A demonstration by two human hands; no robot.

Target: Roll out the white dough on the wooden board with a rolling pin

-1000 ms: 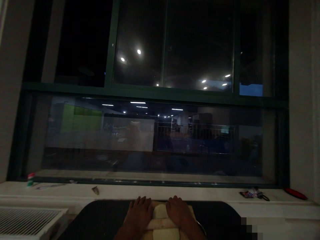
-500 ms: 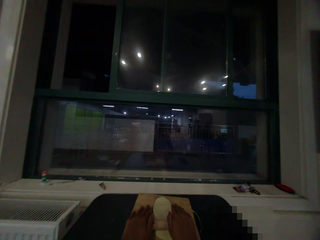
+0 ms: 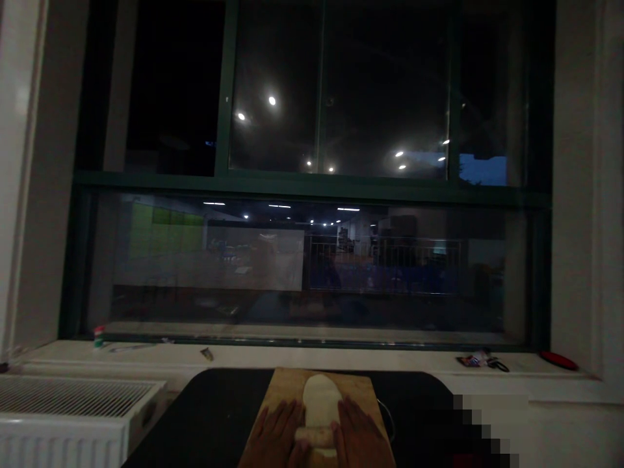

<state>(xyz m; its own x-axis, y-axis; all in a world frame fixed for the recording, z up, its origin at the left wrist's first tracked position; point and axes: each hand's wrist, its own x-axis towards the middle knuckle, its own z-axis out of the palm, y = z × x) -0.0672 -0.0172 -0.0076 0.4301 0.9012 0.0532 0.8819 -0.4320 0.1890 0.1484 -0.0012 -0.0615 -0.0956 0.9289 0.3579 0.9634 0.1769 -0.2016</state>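
Observation:
A pale sheet of dough, rolled into a long oval, lies on a wooden board. Across its near part sits a short light rolling pin. My left hand covers the pin's left end, with its fingers stretched forward beside the dough. Over the right end lies my right hand, thumb against the pin and fingers pointing forward. Both palms hide the ends of the pin. Some dough also shows on the near side of the pin.
The board rests on a black tabletop. A white radiator stands at the left. On the windowsill are a small red and green container, small packets and a red round object. A dark window rises behind.
Both hands have drawn the rolling pin slightly nearer over the dough. More of the dough's length shows beyond the pin. The view has shifted a little.

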